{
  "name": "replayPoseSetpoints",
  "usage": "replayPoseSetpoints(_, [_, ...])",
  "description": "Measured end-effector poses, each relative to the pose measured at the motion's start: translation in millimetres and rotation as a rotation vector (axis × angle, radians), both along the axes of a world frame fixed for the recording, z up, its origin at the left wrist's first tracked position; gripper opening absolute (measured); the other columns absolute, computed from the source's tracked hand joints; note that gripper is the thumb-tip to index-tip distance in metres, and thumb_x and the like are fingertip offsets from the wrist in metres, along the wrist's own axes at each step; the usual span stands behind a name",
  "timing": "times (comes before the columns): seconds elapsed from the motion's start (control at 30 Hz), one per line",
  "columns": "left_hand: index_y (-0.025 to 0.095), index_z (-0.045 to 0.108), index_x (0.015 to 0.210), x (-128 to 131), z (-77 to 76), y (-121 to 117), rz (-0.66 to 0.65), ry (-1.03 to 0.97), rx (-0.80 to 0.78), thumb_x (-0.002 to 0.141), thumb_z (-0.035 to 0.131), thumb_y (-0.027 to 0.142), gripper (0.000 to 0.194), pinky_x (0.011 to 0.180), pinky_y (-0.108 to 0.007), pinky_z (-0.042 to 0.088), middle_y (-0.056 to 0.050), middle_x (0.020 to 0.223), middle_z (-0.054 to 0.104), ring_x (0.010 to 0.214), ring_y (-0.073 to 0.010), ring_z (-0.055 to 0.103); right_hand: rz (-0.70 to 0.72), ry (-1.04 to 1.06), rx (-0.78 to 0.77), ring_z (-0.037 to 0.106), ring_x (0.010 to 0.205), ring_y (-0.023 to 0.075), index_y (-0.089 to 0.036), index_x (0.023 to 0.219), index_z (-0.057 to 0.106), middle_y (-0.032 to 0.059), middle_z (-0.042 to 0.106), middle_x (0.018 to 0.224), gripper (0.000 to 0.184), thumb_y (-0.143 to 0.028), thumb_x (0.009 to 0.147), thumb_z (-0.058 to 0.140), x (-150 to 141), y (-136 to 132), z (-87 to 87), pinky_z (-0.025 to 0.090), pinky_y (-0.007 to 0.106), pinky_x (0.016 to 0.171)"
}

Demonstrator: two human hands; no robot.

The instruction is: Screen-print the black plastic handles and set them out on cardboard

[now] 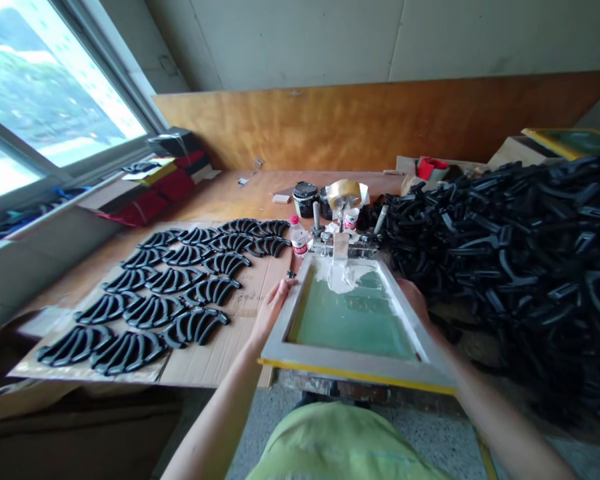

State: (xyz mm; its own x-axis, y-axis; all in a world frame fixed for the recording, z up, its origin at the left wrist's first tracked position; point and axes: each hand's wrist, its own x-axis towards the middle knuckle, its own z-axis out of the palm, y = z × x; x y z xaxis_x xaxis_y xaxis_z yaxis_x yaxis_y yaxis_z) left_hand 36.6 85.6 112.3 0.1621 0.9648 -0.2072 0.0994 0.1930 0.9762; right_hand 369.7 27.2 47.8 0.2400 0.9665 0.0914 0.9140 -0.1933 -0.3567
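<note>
A screen-printing frame [280, 340] with a green mesh and pale paste smeared at its far end lies in front of me. My left hand [276, 301] is at its left side, fingers closed and bunched near the edge; what they hold is hidden. Just beyond those fingertips is a small dark piece [291, 274]. At the opposite side, my right hand [414, 300] reaches behind the frame's right edge, its fingers out of sight. A clamp [353, 247] with upright metal posts stands at the far end of the frame, and a pale squeegee-like block [341, 247] rests there.
Rows of curved black plastic parts [173, 280] lie on cardboard [250, 320] at left. A large heap of black parts [520, 253] fills the right. A pink-capped bottle [299, 238], a black tub [305, 198] and a tape roll [344, 193] stand behind the frame.
</note>
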Motion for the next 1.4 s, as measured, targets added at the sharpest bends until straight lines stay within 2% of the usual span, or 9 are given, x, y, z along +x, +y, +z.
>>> replayPoseSetpoints(0.1, [0.021, 0.058, 0.123, -5, -38.5, -15, -0.041, 0.008, -0.116, 0.070, 0.062, 0.062, 0.067, 0.054, -0.024, 0.044, -0.001, 0.081, 0.067, 0.063, -0.0149, 0.059, -0.007, 0.061, 0.097, 0.058, 0.109, 0.0244, -0.020, 0.136, 0.048, 0.0121, 0.059, 0.125, 0.046, -0.026, 0.093, 0.034, 3, 26, 25.6, 0.044, 0.040, 0.097])
replayPoseSetpoints(0.23, [0.020, 0.042, 0.139, -1, -93.5, -22, -0.023, 0.008, -0.151, 0.070, 0.064, 0.056, 0.081, 0.053, -0.023, 0.043, 0.001, 0.075, 0.064, 0.059, -0.0128, 0.057, 0.240, -0.028, 0.181, 0.039, 0.129, 0.0247, -0.019, 0.144, 0.034, 0.0103, 0.040, 0.143, 0.060, -0.022, 0.087, 0.051, -52, 75, 51.7, 0.034, 0.037, 0.107])
replayPoseSetpoints(0.37, [0.019, 0.048, 0.134, 0, -121.4, -19, -0.011, 0.079, -0.102, 0.073, 0.060, 0.056, 0.073, 0.057, -0.024, 0.045, 0.000, 0.078, 0.064, 0.063, -0.0135, 0.058, 0.360, -0.120, -0.009, 0.047, 0.117, 0.0260, -0.019, 0.124, 0.054, 0.0112, 0.056, 0.122, 0.039, -0.018, 0.085, 0.055, -87, 104, 52.6, 0.039, 0.034, 0.097])
replayPoseSetpoints(0.5, [0.019, 0.050, 0.132, -2, -126.1, -20, -0.028, 0.129, -0.081, 0.078, 0.056, 0.056, 0.066, 0.063, -0.027, 0.047, -0.003, 0.084, 0.067, 0.071, -0.0164, 0.061, 0.336, -0.151, -0.128, 0.057, 0.099, 0.0237, -0.018, 0.102, 0.061, 0.0098, 0.064, 0.105, 0.018, -0.026, 0.087, 0.054, -71, 98, 42.4, 0.042, 0.030, 0.084])
replayPoseSetpoints(0.63, [0.018, 0.054, 0.128, -2, -125.8, -22, -0.020, 0.154, -0.052, 0.080, 0.054, 0.054, 0.059, 0.071, -0.029, 0.048, -0.004, 0.089, 0.068, 0.079, -0.0180, 0.062, 0.269, -0.221, -0.108, 0.054, 0.105, 0.0266, -0.016, 0.104, 0.059, 0.0144, 0.063, 0.108, 0.020, -0.022, 0.089, 0.048, -53, 78, 32.7, 0.039, 0.032, 0.087])
replayPoseSetpoints(0.8, [0.020, 0.056, 0.125, 0, -128.2, -23, -0.016, 0.181, -0.025, 0.082, 0.052, 0.054, 0.055, 0.074, -0.029, 0.048, -0.003, 0.088, 0.068, 0.078, -0.0175, 0.061, 0.246, -0.258, -0.215, 0.054, 0.102, 0.0287, -0.012, 0.109, 0.057, 0.0174, 0.063, 0.106, 0.026, -0.016, 0.087, 0.043, -76, 67, 21.4, 0.038, 0.036, 0.089])
replayPoseSetpoints(1.0, [0.021, 0.055, 0.127, -1, -133.6, -23, -0.016, 0.189, -0.013, 0.083, 0.050, 0.054, 0.055, 0.077, -0.030, 0.048, -0.004, 0.093, 0.068, 0.083, -0.0180, 0.062, 0.435, -0.257, -0.179, 0.055, 0.097, 0.0269, -0.013, 0.103, 0.059, 0.0157, 0.063, 0.100, 0.026, -0.012, 0.085, 0.040, -107, 52, 23.6, 0.040, 0.034, 0.084])
replayPoseSetpoints(1.23, [0.021, 0.057, 0.126, -1, -130.7, -24, -0.009, 0.190, -0.005, 0.083, 0.052, 0.052, 0.054, 0.079, -0.031, 0.048, -0.005, 0.093, 0.068, 0.085, -0.0194, 0.062, 0.800, -0.213, -0.145, 0.054, 0.096, 0.0219, -0.015, 0.096, 0.062, 0.0104, 0.063, 0.097, 0.026, -0.009, 0.083, 0.040, -72, 23, 38.9, 0.040, 0.030, 0.083])
replayPoseSetpoints(1.4, [0.020, 0.059, 0.122, 1, -122.6, -26, 0.046, 0.157, -0.037, 0.080, 0.056, 0.052, 0.053, 0.073, -0.030, 0.049, -0.004, 0.089, 0.069, 0.080, -0.0192, 0.062, 0.718, -0.103, -0.095, 0.056, 0.091, 0.0194, -0.019, 0.089, 0.065, 0.0059, 0.064, 0.091, 0.020, -0.014, 0.085, 0.045, -63, 42, 43.5, 0.042, 0.029, 0.082])
